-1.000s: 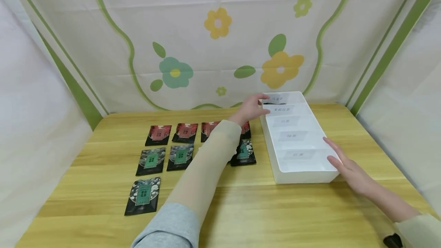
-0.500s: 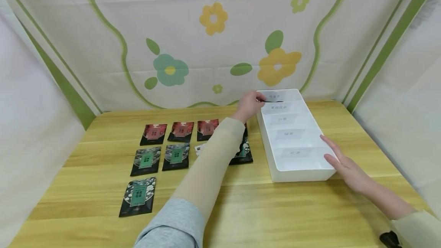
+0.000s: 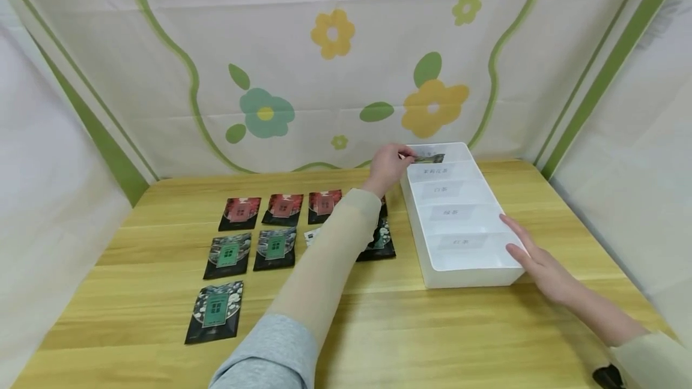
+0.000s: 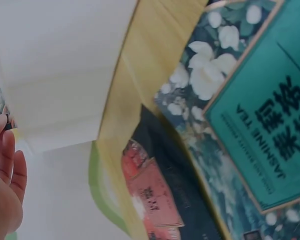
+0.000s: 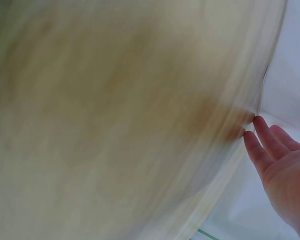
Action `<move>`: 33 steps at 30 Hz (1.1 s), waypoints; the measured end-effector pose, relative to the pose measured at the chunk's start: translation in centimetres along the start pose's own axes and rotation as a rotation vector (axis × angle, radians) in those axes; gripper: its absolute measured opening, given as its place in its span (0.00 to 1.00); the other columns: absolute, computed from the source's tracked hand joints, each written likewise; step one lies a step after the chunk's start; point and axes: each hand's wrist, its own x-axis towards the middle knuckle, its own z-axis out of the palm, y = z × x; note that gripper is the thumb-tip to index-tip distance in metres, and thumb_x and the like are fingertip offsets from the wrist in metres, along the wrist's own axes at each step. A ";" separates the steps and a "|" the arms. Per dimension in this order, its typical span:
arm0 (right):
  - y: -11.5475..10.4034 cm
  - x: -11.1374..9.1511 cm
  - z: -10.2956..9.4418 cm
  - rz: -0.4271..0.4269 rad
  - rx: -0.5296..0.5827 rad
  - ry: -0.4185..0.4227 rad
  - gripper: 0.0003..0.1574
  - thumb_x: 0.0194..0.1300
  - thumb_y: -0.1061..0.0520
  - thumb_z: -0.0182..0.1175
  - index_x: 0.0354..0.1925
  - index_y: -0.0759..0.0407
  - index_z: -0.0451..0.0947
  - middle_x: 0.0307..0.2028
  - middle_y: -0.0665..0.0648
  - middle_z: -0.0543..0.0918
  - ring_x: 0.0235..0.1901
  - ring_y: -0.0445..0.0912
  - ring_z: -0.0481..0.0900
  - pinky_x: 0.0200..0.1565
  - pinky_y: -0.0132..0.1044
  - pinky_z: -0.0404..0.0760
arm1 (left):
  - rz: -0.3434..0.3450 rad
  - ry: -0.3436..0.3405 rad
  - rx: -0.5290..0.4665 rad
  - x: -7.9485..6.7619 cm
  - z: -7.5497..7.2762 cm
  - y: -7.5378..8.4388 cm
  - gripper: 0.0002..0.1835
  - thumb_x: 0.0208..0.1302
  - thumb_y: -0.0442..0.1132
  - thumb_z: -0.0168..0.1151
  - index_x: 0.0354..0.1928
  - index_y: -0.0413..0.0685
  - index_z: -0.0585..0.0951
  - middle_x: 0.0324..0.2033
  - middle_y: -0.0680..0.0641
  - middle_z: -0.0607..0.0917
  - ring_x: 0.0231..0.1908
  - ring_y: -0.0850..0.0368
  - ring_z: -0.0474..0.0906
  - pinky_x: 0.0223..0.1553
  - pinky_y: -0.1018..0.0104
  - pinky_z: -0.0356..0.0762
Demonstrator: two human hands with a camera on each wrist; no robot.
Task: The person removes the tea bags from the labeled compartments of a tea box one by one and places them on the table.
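My left hand (image 3: 390, 168) is over the left rim of a white divided box (image 3: 416, 239), at its farthest compartment. Between thumb and fingers it pinches a dark tea sachet (image 3: 429, 159), partly down inside that compartment. In the left wrist view the pinching fingers (image 4: 6, 155) show at the left edge, with only a sliver of the sachet visible. My right hand (image 3: 548, 266) rests against the box's near right side with fingers extended. Labels with characters mark the compartments.
Left of the box, tea sachets lie in rows: red ones (image 3: 239, 214) at the back, green-labelled ones (image 3: 227, 255) in the middle, and one jasmine sachet (image 3: 214, 312) in front. My left forearm hides part of the rows. A floral cloth (image 3: 324, 89) hangs behind the table.
The sachet has tipped back in the far compartment, so more of its printed face shows. My left hand has closed its pinch on it. My right hand stays at the box.
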 end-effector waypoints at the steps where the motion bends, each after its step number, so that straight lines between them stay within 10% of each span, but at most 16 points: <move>1: 0.0 0.0 0.0 0.002 -0.001 -0.002 0.36 0.79 0.56 0.38 0.78 0.45 0.38 0.73 0.70 0.45 0.65 0.78 0.47 0.57 0.76 0.44 | 0.014 0.004 0.001 0.0 -0.1 0.1 0.06 0.69 0.41 0.61 0.41 0.54 0.87 0.37 0.58 0.83 0.35 0.63 0.75 0.34 0.70 0.72; 22: 1.3 0.4 -0.7 -0.004 -0.013 0.004 0.36 0.79 0.55 0.37 0.78 0.44 0.38 0.74 0.66 0.43 0.65 0.74 0.45 0.58 0.74 0.41 | 0.144 0.074 -0.203 -0.4 -3.5 2.6 0.05 0.67 0.38 0.64 0.41 0.49 0.86 0.35 0.56 0.85 0.35 0.66 0.78 0.38 0.76 0.74; 33: 2.0 0.6 -1.2 0.005 -0.015 -0.004 0.36 0.80 0.55 0.36 0.78 0.42 0.37 0.75 0.65 0.43 0.64 0.77 0.46 0.56 0.77 0.42 | 0.194 -0.001 -0.178 -2.3 -6.6 2.4 0.05 0.68 0.38 0.62 0.42 0.48 0.84 0.36 0.54 0.85 0.35 0.65 0.79 0.37 0.73 0.75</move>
